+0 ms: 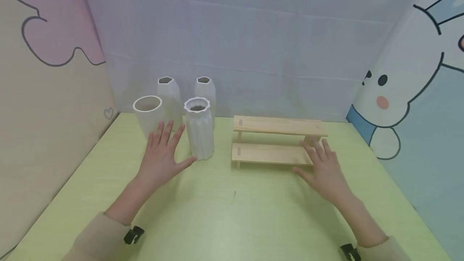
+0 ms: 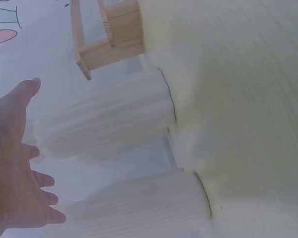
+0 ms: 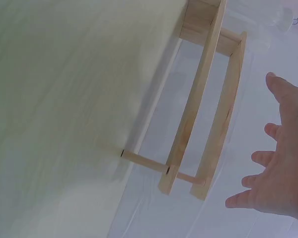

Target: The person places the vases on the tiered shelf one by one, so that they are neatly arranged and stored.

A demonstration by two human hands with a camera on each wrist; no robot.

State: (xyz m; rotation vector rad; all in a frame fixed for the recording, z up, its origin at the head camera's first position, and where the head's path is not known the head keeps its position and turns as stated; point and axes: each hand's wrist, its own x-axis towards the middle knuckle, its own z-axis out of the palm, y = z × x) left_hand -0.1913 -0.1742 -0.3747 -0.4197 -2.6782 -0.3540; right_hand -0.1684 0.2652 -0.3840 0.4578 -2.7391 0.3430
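A: Look at your left hand [image 1: 162,159] first. You have it spread wide, the fingers fanned toward the far side and the thumb stretched out to the right.

B: Does your grip have anything in it?

A: No, you hold nothing there. Your thumb tip overlaps the lower left edge of the fluted vase [image 1: 201,132] in the head view, and your fingers overlap the plain wide-mouthed vase [image 1: 148,117]. Whether you touch either one, I cannot tell.

B: Then your right hand [image 1: 327,175]: you have that open too, fingers apart and slightly bent, thumb reaching left. You hold nothing with it. It is nearest the right end of the two-tier wooden stand [image 1: 270,154], and your right wrist view shows a gap between your fingers and the wood.

A: Where do you have that stand?

B: Toward the far side of the counter [image 1: 232,220], right of the vases, its higher board [image 1: 279,125] behind the lower one.

A: And your vases are upright at the far left. The fluted one is nearest you, with the plain one to its left. Two angular vases [image 1: 169,96] [image 1: 206,92] are behind them, near the pale backdrop [image 1: 235,43].
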